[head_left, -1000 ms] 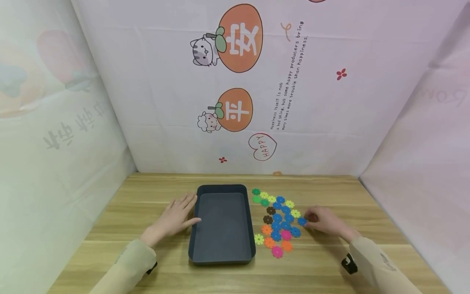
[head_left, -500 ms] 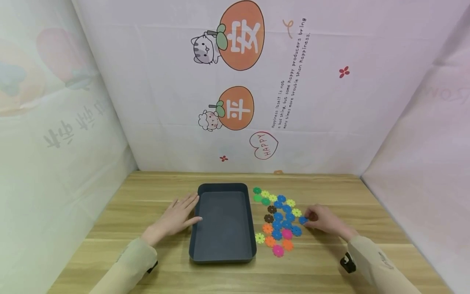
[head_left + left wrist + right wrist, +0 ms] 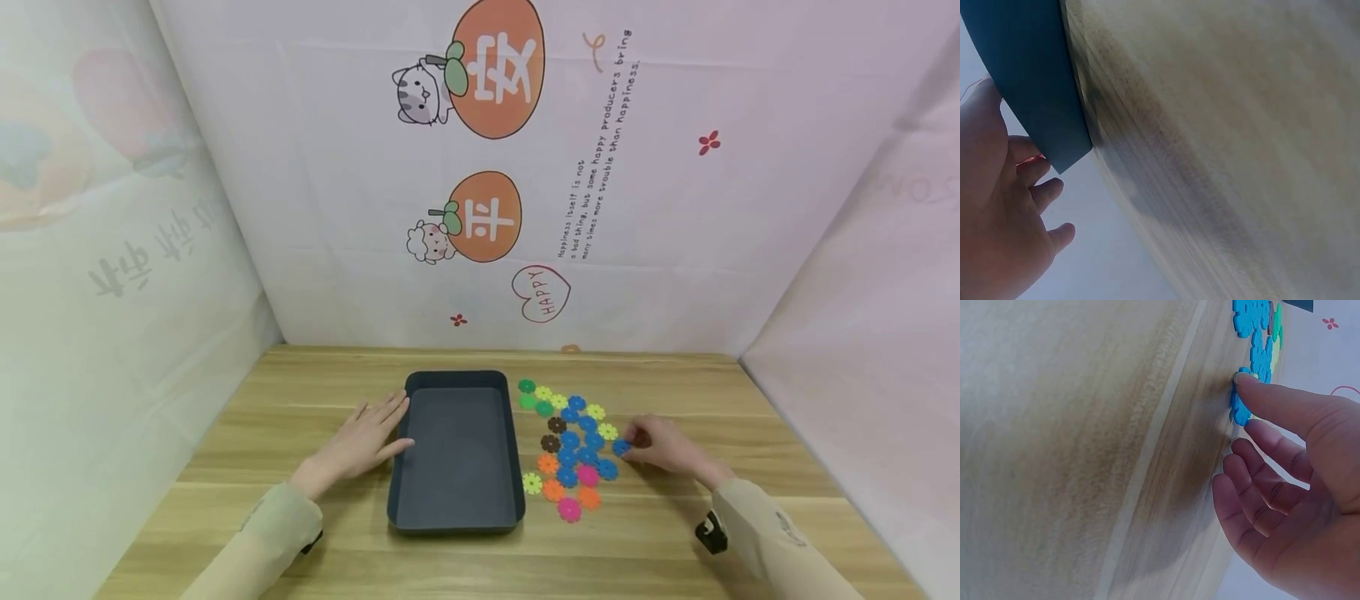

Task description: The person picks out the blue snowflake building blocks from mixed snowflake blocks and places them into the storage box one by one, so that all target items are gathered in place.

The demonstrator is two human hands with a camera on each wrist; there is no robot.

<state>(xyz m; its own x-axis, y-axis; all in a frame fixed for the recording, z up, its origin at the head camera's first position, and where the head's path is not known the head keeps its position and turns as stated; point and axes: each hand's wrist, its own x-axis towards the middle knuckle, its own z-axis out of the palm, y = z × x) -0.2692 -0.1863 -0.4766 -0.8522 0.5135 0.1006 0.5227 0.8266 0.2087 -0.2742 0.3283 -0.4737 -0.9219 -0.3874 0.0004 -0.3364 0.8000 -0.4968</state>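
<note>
A dark grey rectangular tray (image 3: 456, 458) stands on the table, with my left hand (image 3: 356, 446) on its left rim. Its fingers lie fairly straight, and the thumb reaches over the edge; the left wrist view shows the hand (image 3: 1010, 194) against the tray's outer wall (image 3: 1035, 81). At the right edge of a group of flower-shaped plastic discs, my right hand (image 3: 663, 443) pinches a blue disc (image 3: 622, 447) between thumb and index finger. That blue disc (image 3: 1241, 400) is close to the tabletop in the right wrist view, and the other fingers are loosely bent.
Several flat discs in blue, pink (image 3: 569, 510), orange (image 3: 589, 498), brown (image 3: 557, 425), green (image 3: 527, 387) and yellow (image 3: 532, 483) lie right of the tray. The wooden table (image 3: 480, 567) meets printed cloth walls (image 3: 360, 208) at the back and sides.
The head view has shifted slightly. My left hand stays on the tray and my right hand stays at the same blue disc; no disc has visibly moved across the table.
</note>
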